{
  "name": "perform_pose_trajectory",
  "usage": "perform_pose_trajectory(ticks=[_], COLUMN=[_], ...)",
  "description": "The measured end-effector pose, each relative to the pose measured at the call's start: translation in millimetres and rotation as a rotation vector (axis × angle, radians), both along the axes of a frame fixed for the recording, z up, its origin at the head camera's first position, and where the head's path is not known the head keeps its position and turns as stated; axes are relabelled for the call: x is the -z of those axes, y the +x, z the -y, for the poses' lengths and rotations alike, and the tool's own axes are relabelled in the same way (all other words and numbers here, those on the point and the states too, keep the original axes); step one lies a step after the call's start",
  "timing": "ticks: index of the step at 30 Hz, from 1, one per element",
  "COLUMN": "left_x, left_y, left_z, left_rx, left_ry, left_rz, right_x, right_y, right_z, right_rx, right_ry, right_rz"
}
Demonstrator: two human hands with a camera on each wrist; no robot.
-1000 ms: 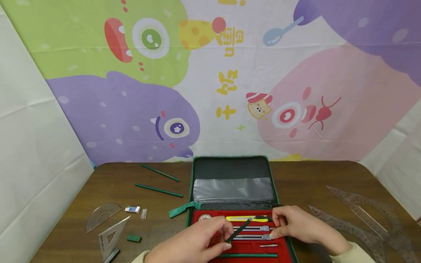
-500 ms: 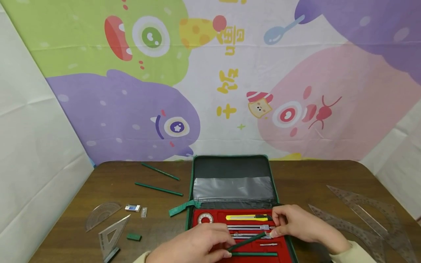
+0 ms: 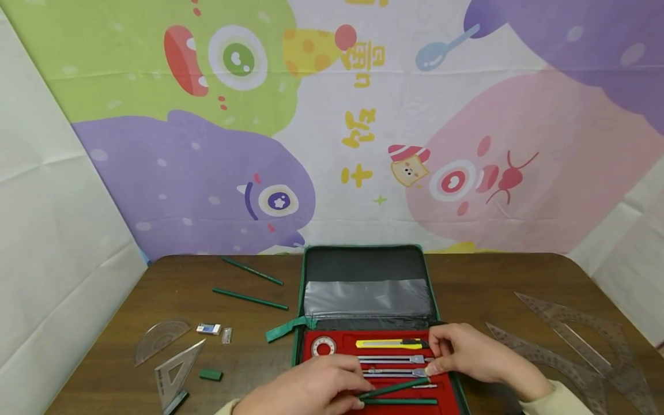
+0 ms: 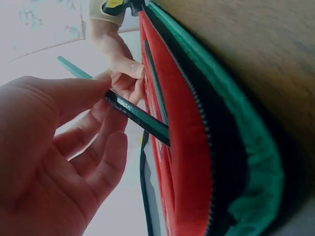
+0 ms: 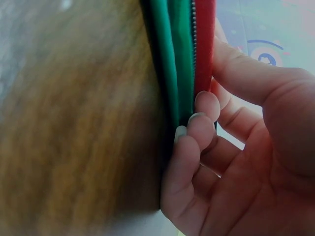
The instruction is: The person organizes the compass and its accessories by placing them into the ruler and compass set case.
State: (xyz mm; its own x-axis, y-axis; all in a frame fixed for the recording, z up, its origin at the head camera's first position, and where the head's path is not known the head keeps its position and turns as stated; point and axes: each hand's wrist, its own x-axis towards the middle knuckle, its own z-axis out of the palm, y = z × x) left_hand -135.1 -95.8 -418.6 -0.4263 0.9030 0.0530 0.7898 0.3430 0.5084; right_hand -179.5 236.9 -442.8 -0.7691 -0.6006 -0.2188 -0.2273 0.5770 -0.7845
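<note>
An open zip case (image 3: 363,262) with a red moulded tray (image 3: 344,334) lies in front of me. My left hand (image 3: 313,387) pinches a dark green pencil (image 3: 396,387) between thumb and fingers; in the left wrist view the pencil (image 4: 142,120) slants, one end at the red tray. In the head view it angles just above a second green pencil (image 3: 410,402) lying in a tray slot. My right hand (image 3: 469,354) holds the case's right edge, fingers curled against the zipped green rim (image 5: 182,64) and thumb over the red side.
The tray also holds a yellow cutter (image 3: 389,344), silver compasses (image 3: 396,359) and a white ring (image 3: 324,346). Left lie two pencils (image 3: 250,298), an eraser (image 3: 208,329), a green block (image 3: 211,374), a protractor (image 3: 161,343) and a set square (image 3: 165,383). Clear triangular rulers (image 3: 550,360) lie right.
My left hand has lowered the pencil toward the tray and tipped it flatter, its far end swinging right and down. My right hand stays on the case edge.
</note>
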Motion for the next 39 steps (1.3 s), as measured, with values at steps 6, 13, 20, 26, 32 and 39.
perform_pose_trajectory(ticks=[6,13,20,26,32,39], left_x=[5.2,9.0,10.4,10.3,11.1,4.4], left_y=[-1.7,-0.6,-0.3,1.1,2.0,-4.7], left_z=[-0.2,-1.7,-2.5,-3.1,-3.7,9.4], left_rx=[0.011,0.046,-0.018,-0.091,-0.130,-0.185], left_ry=[-0.071,-0.078,-0.125,-0.162,-0.181,-0.096], left_rz=[0.032,-0.053,-0.068,-0.049,-0.060,-0.130], right_x=[1.1,-0.2,-0.4,-0.5,2.0,6.0], right_y=[-0.7,-0.1,-0.1,-0.9,-3.2,-5.1], right_z=[0.3,1.7,3.5,3.5,0.2,-2.9], right_rx=[-0.003,0.003,0.010,0.007,-0.030,-0.046], right_ry=[0.010,0.011,0.010,0.017,0.026,0.012], right_rz=[-0.002,0.008,0.009,0.007,-0.035,-0.044])
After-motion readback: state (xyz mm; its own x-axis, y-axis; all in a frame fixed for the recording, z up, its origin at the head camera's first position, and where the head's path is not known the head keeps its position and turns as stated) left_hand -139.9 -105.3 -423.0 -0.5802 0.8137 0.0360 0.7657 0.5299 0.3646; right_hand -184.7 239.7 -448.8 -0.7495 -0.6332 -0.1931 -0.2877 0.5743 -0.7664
